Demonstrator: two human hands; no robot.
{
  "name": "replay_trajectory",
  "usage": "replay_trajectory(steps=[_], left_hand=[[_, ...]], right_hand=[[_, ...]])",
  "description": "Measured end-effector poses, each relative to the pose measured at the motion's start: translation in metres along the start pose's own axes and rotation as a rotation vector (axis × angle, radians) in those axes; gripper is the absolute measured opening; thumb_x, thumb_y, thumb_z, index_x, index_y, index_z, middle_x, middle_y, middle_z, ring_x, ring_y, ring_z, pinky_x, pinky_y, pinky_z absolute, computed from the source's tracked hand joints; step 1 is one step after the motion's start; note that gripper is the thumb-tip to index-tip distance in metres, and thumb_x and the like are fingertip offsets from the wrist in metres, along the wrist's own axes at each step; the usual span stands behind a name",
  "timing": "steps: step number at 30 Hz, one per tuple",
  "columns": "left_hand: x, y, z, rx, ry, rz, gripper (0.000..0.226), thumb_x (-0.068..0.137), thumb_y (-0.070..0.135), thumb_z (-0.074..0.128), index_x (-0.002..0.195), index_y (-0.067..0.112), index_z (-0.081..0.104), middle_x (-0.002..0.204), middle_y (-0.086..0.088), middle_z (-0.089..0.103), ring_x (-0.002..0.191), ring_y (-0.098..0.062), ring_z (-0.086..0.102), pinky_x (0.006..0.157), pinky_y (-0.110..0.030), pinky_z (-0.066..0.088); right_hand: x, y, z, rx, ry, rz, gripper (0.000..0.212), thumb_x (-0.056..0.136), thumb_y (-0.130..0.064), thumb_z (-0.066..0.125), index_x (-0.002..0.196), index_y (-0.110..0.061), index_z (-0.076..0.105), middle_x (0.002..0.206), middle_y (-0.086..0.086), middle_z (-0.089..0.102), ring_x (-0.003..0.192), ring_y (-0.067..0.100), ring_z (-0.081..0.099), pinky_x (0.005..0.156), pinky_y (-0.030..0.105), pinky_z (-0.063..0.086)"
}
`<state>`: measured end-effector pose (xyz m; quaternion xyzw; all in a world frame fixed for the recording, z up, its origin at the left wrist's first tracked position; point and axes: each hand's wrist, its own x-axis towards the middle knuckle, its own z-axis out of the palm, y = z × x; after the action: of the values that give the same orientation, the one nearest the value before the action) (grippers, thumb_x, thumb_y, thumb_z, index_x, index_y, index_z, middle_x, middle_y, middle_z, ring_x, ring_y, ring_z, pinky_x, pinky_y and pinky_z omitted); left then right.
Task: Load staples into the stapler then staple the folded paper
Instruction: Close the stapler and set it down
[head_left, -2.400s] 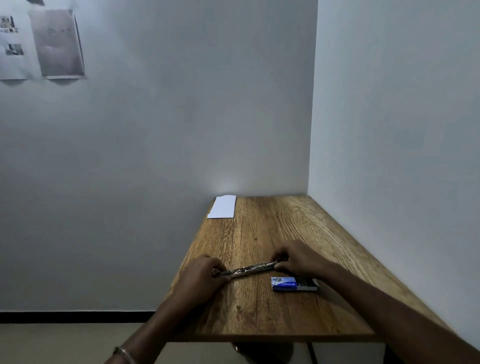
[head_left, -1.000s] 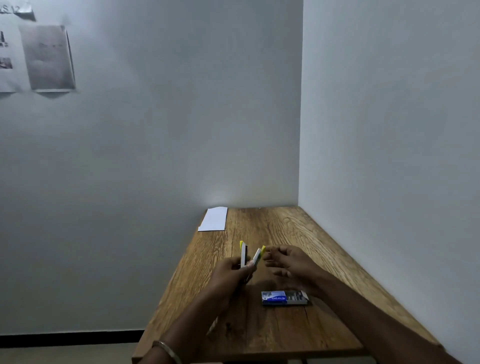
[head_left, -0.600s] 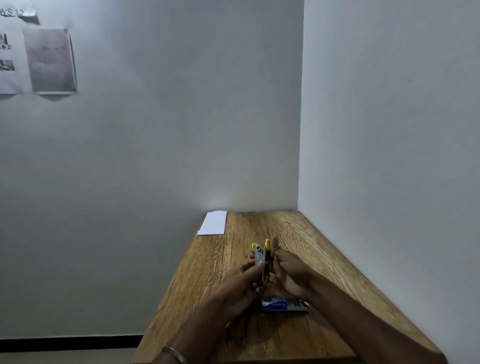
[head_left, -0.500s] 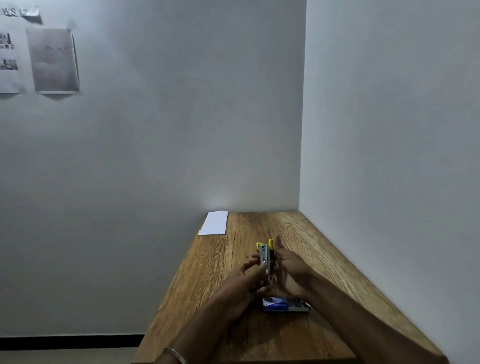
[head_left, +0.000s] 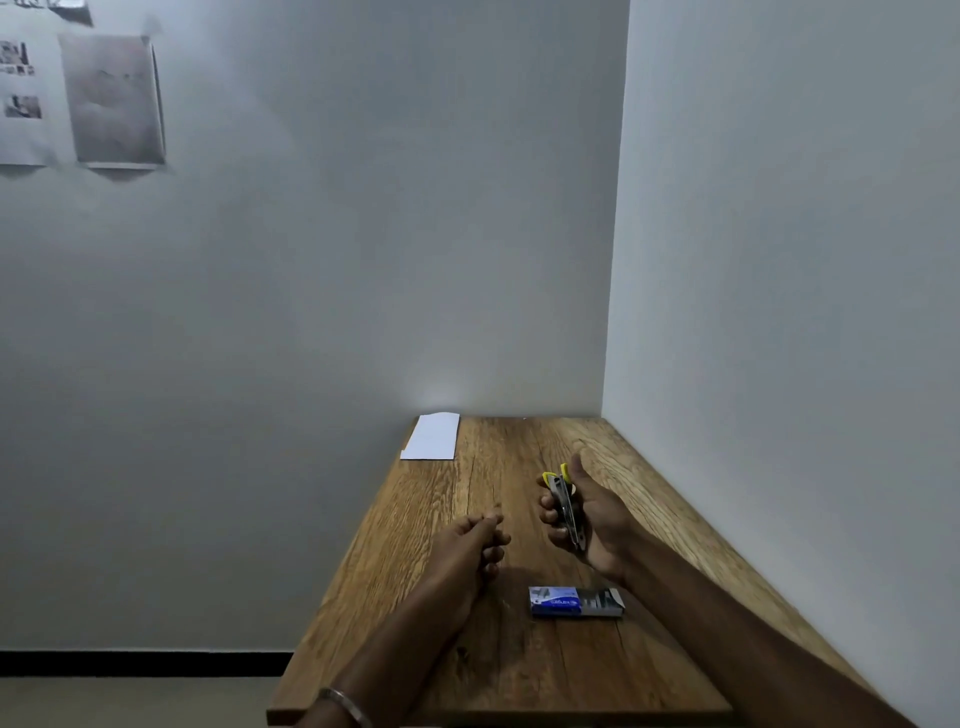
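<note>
My right hand (head_left: 592, 514) holds a small metal stapler (head_left: 565, 506) with yellow tips, upright above the wooden table (head_left: 519, 665). My left hand (head_left: 470, 545) hovers to its left, fingers loosely curled, holding nothing that I can see. A blue staple box (head_left: 574, 601) lies open on the table below my right wrist. The folded white paper (head_left: 432, 436) lies at the table's far left corner, against the wall.
The table fits into a corner: a white wall runs along its right side and another behind it. Its left edge drops to the floor. Printed sheets (head_left: 111, 101) hang on the back wall, upper left.
The stapler was lifted off the table and closed between both hands. My left hand has now let go and pulled back to the left; my right hand keeps the stapler.
</note>
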<state>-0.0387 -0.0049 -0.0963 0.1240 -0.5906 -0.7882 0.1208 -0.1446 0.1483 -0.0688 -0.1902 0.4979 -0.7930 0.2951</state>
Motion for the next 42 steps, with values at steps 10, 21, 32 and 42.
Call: replay_trajectory(steps=[10, 21, 32, 42], left_hand=[[0.001, -0.003, -0.002, -0.02, -0.035, 0.015, 0.019, 0.097, 0.016, 0.056, 0.107, 0.003, 0.065, 0.079, -0.008, 0.065, 0.058, -0.01, 0.053, 0.049, -0.021, 0.043], [0.006, -0.006, -0.003, -0.006, -0.035, 0.019, 0.022, 0.096, 0.02, 0.06, 0.109, 0.003, 0.065, 0.078, -0.006, 0.067, 0.059, -0.009, 0.055, 0.052, -0.022, 0.043], [0.009, -0.003, -0.003, 0.016, -0.056, -0.019, 0.027, 0.093, 0.025, 0.064, 0.11, 0.004, 0.065, 0.083, -0.007, 0.069, 0.063, -0.011, 0.059, 0.052, -0.023, 0.046], [0.007, -0.003, -0.001, 0.052, -0.069, -0.014, 0.028, 0.093, 0.025, 0.064, 0.11, 0.002, 0.064, 0.084, -0.008, 0.068, 0.062, -0.011, 0.057, 0.052, -0.022, 0.047]], right_hand=[[-0.004, 0.003, 0.005, -0.033, 0.04, -0.035, 0.049, 0.1, -0.052, 0.037, 0.1, -0.007, 0.056, 0.069, 0.002, 0.053, 0.05, 0.011, 0.043, 0.04, 0.021, 0.035], [-0.004, -0.005, -0.005, 0.061, -0.054, -0.027, 0.073, 0.095, -0.071, 0.026, 0.11, -0.004, 0.053, 0.074, 0.005, 0.052, 0.055, 0.013, 0.045, 0.045, 0.024, 0.038], [-0.021, -0.016, -0.026, -1.358, 0.084, -0.295, 0.037, 0.086, -0.029, 0.075, 0.119, -0.014, 0.066, 0.099, -0.003, 0.065, 0.085, 0.005, 0.06, 0.069, 0.014, 0.046], [-0.021, 0.0, -0.036, -1.596, 0.054, -0.308, 0.049, 0.074, -0.028, 0.084, 0.12, -0.017, 0.07, 0.111, -0.003, 0.072, 0.095, 0.005, 0.065, 0.081, 0.022, 0.054]])
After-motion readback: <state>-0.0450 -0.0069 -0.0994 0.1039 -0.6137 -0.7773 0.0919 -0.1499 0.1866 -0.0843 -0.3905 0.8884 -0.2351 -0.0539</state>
